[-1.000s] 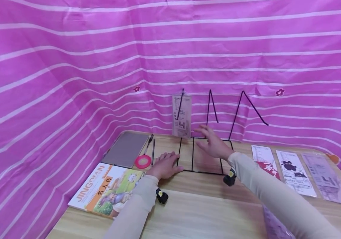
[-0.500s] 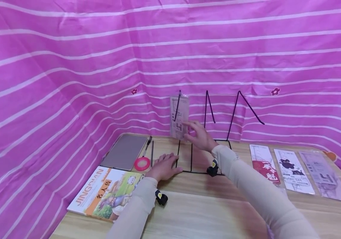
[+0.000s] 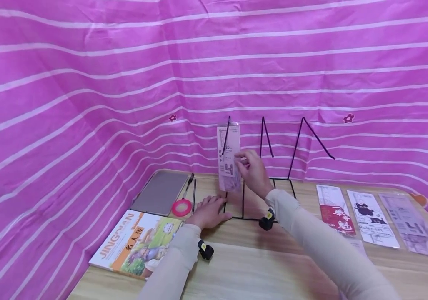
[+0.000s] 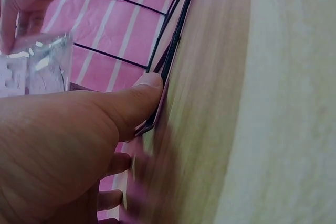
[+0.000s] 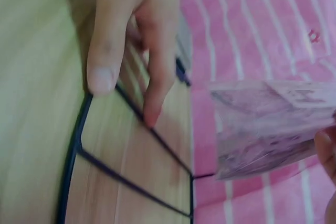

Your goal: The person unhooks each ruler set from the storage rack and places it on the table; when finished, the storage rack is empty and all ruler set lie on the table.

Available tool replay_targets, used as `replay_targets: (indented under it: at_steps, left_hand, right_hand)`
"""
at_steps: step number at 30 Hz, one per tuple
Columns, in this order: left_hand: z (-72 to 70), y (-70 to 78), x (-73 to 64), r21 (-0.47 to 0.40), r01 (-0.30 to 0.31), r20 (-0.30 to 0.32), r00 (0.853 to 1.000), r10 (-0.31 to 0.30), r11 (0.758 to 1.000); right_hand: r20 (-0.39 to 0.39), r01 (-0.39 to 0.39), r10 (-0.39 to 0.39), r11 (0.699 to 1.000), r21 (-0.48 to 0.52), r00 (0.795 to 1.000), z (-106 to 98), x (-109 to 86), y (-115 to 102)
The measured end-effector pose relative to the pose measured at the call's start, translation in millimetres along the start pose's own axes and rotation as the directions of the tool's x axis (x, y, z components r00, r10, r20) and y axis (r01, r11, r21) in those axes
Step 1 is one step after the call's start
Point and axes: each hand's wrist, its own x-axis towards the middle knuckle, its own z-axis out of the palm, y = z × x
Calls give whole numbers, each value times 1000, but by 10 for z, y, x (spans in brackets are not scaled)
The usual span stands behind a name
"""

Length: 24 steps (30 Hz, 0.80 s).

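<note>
A flat clear packet (image 3: 229,181) printed "20" and "4", apparently a ruler set, is at the left prong of a black wire rack (image 3: 295,151). By its right edge my right hand (image 3: 254,173) pinches the packet between thumb and fingers. My left hand (image 3: 208,211) rests at the rack base's front left corner. In the right wrist view, the left hand's (image 5: 121,30) thumb tip touches the front wire and a fingertip the side wire; the packet (image 5: 262,129) is partly out of frame. The left wrist view shows the thumb of my left hand (image 4: 58,145) along the wire.
Three more packets, one red-and-white (image 3: 335,210), one with black cats (image 3: 373,218) and one clear (image 3: 412,225), lie at right. A book (image 3: 142,243), grey tablet-like slab (image 3: 160,192), pink ring (image 3: 181,207), pen (image 3: 189,180) and thin dark stick (image 3: 194,196) are at left. Striped cloth hangs behind.
My right hand has moved left from the middle of the rack to the packet and now pinches its edge. The packet's lower end has come forward. The left hand stays put.
</note>
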Motion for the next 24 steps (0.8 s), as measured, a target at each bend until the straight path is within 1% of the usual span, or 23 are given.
replay_targets:
  at_steps: [2, 5, 8, 11, 13, 15, 17, 18, 20, 22, 24]
  left_hand:
    - [26, 54, 24, 1, -19, 1, 1000, 19, 1000]
    - [67, 130, 58, 15, -35, 4, 999, 35, 999]
    - [118, 189, 99, 39, -48, 8, 999, 47, 998]
    - [167, 234, 137, 56, -65, 15, 998, 64, 996]
    - [182, 261, 154, 51, -77, 17, 997, 77, 996]
    - [179, 288, 163, 34, -87, 18, 996, 87, 996]
    - [163, 304, 167, 15, -95, 23, 995, 95, 995]
    - [147, 305, 165, 9, -97, 29, 995, 97, 995]
    - [113, 284, 153, 7, -100, 36, 994, 99, 995]
    - [66, 234, 113, 4, -82, 37, 996, 81, 997]
    - [20, 167, 59, -10, -46, 21, 999, 46, 999]
  right_hand:
    - [-12, -17, 17, 1000, 22, 1000, -121, -67, -48]
    - [25, -72, 71, 996, 51, 997, -343, -209, -157]
    - [65, -153, 148, 986, 67, 987, -567, -388, -294]
    - [85, -199, 195, 979, 49, 977, -767, -587, -438]
    - [98, -208, 203, 977, 39, 974, -876, -724, -530]
    - [116, -184, 179, 982, 38, 977, -965, -863, -614]
    - [135, -144, 137, 988, 48, 981, -1027, -999, -698]
    - [139, -116, 106, 991, 60, 985, -1046, -1062, -741]
    - [150, -35, 20, 995, 98, 988, -1056, -1169, -828]
    - [168, 50, -73, 989, 140, 983, -1030, -1244, -920]
    - [191, 122, -157, 976, 183, 969, -995, -1294, -1007]
